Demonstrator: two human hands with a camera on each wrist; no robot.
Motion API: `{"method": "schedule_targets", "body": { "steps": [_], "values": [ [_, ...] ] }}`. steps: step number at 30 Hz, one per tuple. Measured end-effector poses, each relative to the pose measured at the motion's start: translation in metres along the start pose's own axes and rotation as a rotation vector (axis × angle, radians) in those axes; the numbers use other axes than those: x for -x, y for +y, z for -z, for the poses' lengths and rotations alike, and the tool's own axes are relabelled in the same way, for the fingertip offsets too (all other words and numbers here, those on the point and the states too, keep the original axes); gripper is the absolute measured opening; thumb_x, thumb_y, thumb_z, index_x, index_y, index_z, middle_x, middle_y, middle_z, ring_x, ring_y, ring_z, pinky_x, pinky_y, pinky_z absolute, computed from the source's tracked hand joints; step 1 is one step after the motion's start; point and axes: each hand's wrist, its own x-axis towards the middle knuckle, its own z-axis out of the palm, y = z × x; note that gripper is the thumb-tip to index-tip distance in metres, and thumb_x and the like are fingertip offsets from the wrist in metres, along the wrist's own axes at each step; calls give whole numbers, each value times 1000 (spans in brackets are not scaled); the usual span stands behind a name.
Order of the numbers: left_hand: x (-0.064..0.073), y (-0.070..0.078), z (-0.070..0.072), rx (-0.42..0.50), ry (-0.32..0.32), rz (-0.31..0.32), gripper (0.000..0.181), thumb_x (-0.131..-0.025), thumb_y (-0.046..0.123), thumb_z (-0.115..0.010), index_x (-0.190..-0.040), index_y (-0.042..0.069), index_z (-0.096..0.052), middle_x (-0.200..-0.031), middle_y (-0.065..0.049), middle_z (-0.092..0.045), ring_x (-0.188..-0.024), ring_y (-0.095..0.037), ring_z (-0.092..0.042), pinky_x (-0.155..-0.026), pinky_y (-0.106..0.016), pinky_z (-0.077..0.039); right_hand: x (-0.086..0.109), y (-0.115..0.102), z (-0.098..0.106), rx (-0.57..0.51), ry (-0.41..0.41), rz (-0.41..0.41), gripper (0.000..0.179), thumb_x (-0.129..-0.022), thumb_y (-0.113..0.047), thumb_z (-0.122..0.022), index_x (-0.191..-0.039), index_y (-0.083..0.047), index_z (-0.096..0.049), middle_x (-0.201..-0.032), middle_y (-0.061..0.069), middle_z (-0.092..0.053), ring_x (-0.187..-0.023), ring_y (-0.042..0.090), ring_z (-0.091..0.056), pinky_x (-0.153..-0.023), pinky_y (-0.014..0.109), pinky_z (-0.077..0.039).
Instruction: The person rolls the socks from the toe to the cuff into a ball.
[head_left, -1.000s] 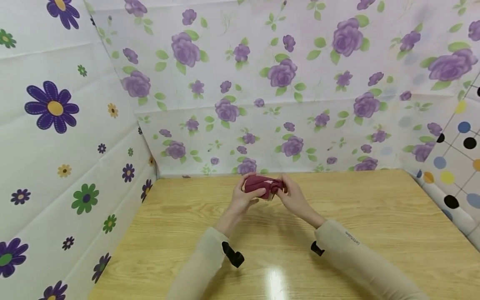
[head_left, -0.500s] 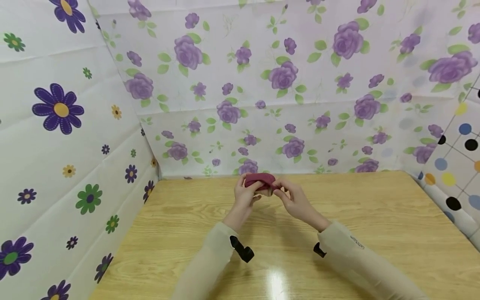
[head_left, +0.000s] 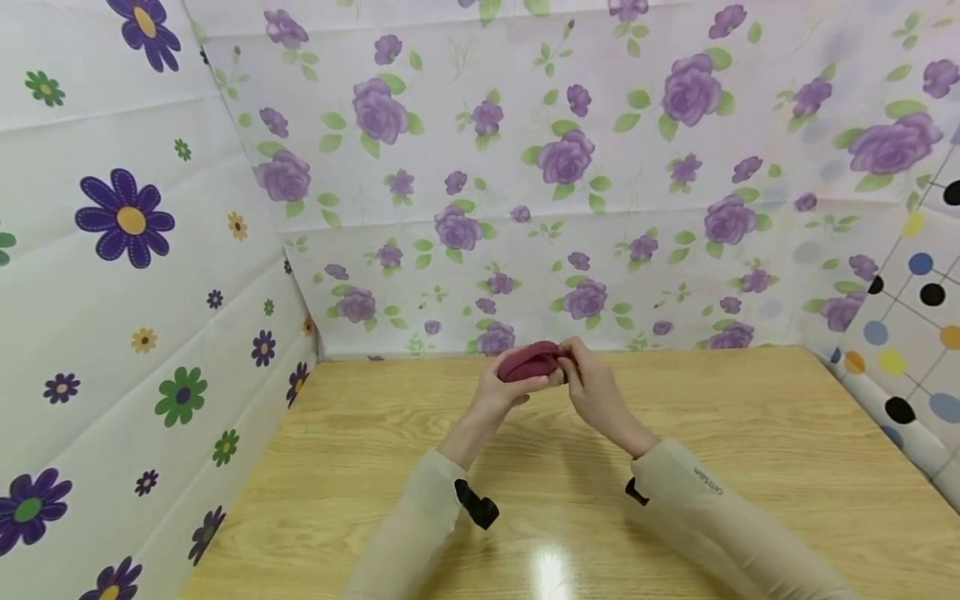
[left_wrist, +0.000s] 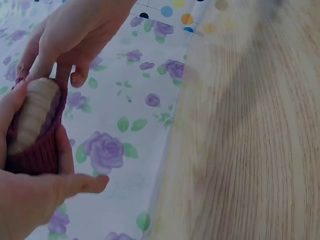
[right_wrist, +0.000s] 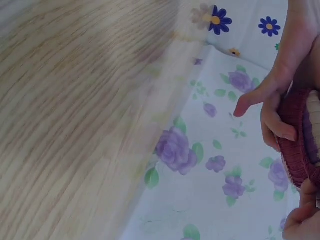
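Note:
A rolled bundle of socks (head_left: 528, 363), maroon on the outside, is held up over the far part of the table. In the left wrist view its ribbed maroon cuff (left_wrist: 35, 159) wraps round a cream and purple ribbed inner part (left_wrist: 39, 112). My left hand (head_left: 495, 393) grips the bundle from the left, fingers and thumb on either side. From the right, my right hand (head_left: 598, 398) pinches the cuff's edge. The right wrist view shows the bundle only partly, cut off by the frame's edge.
The light wood table (head_left: 360, 467) reaches back to a wall covering with purple roses (head_left: 566, 158). A daisy-print sheet (head_left: 112, 317) borders the left side, and a dotted one (head_left: 907, 333) the right. Black wrist cameras (head_left: 477, 505) sit at both sleeves.
The bundle has turned so its smooth maroon side faces up, and the pale opening seen earlier is now hidden in the head view. My right fingers have shifted along the cuff's edge.

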Motion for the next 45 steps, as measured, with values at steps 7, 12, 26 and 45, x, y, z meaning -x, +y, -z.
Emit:
{"method": "schedule_targets", "body": {
  "steps": [7, 12, 26, 45],
  "values": [
    [-9, -9, -3, -152, 252, -216, 52, -71, 11, -86, -118, 17, -64, -122, -8, -60, -105, -20, -57, -85, -33, -53, 5, -6, -11, -252, 23, -227, 8, -98, -3, -52, -99, -1, -60, -92, 14, -64, -74, 14, -60, -57, 22, -48],
    [-10, -19, 1, -354, 284, -354, 51, -71, 15, -86, -117, 21, -65, -120, -7, -64, -107, -24, -58, -87, -36, -52, 7, -10, -10, -320, 4, -360, 9, -96, -5, -57, -99, 1, -62, -95, 18, -65, -84, 23, -65, -66, 19, -51],
    [12, -11, 19, -327, -35, -398, 52, -88, 0, -67, -136, -1, -48, -130, -27, -52, -96, -34, -67, -75, -27, -58, 10, -18, 14, -290, -177, -332, 6, -91, 1, -62, -91, 7, -60, -80, 25, -65, -61, 4, -60, -56, 22, -50],
    [-8, -14, 32, -220, -194, -380, 39, -82, -19, -61, -118, -8, -51, -135, -27, -45, -110, -35, -59, -84, -30, -56, 7, 30, 11, -320, -270, -436, 21, -92, -26, -66, -102, -9, -58, -98, 9, -63, -91, 21, -62, -79, 33, -51]
  ]
}}
